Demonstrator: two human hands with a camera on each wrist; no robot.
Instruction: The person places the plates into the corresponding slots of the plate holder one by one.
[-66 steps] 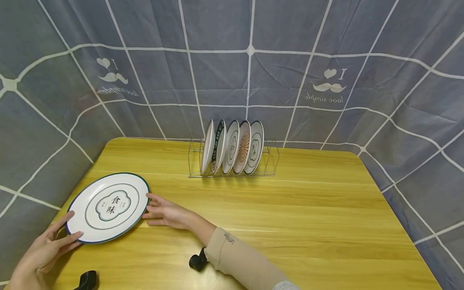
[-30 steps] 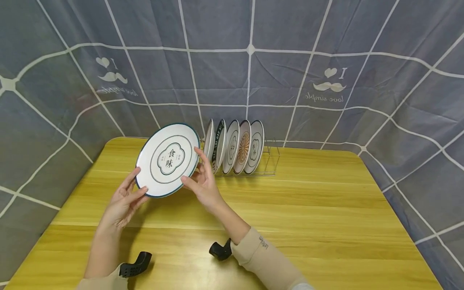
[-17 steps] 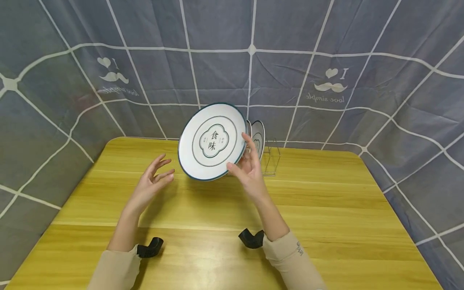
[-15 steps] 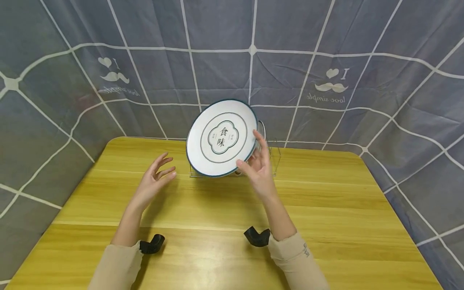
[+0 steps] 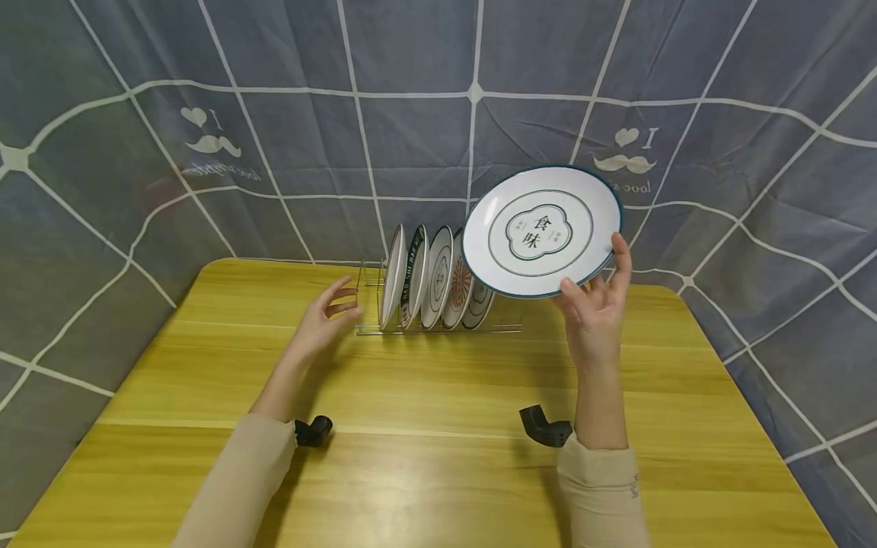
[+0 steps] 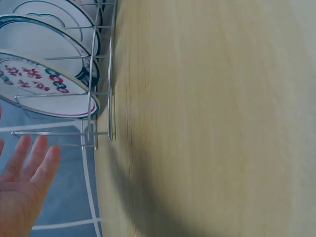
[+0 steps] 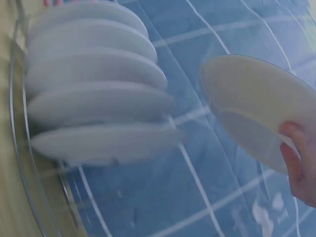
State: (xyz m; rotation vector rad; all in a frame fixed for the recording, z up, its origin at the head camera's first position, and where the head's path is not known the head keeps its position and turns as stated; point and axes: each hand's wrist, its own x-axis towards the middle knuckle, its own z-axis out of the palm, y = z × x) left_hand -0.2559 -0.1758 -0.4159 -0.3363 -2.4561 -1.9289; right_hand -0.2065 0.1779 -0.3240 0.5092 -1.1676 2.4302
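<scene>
My right hand (image 5: 594, 316) grips the lower right rim of a white plate (image 5: 541, 262) with a dark teal edge and Chinese characters, thumb on its face. The plate is raised and tilted, overlapping the right end of a wire dish rack (image 5: 438, 332) in the head view. Its pale underside shows in the right wrist view, with fingers (image 7: 292, 136) against it. At the rack's left end is my left hand (image 5: 325, 316), fingers spread and holding nothing; in the left wrist view these fingers (image 6: 35, 153) lie just past the rack's end wires.
Several plates (image 5: 438, 285) stand on edge side by side in the rack, at the back of the wooden table (image 5: 438, 426). Behind them hangs a grey-blue cloth (image 5: 418, 144) with white grid lines. Black camera mounts (image 5: 546, 428) stick out from both wrists.
The plate went from the table's left side up and rightward across the rack, passing from both hands to the right hand alone. The left hand released it and moved to the rack's left end.
</scene>
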